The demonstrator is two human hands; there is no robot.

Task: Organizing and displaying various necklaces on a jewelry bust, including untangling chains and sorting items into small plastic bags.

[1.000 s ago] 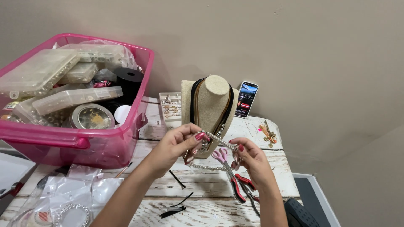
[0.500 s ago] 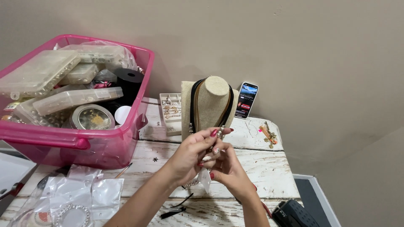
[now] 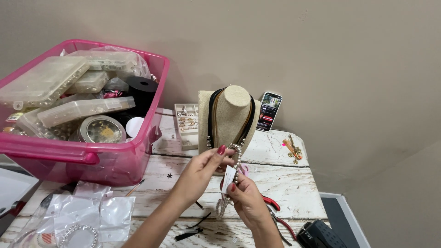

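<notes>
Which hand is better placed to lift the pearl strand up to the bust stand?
Probably the left hand: it pinches the top of the pearl strand right in front of the bust stand. The right hand sits lower, holding the white tag.

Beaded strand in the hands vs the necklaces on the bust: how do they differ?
The beaded strand is pale and pearl-like; the necklaces on the bust are dark cords with some gold. The strand is pinched by the left hand and right hand and hangs down; the necklaces drape on the bust, untouched. The strand carries a white tag; no tag shows on the necklaces. Both are jewellery.
</notes>
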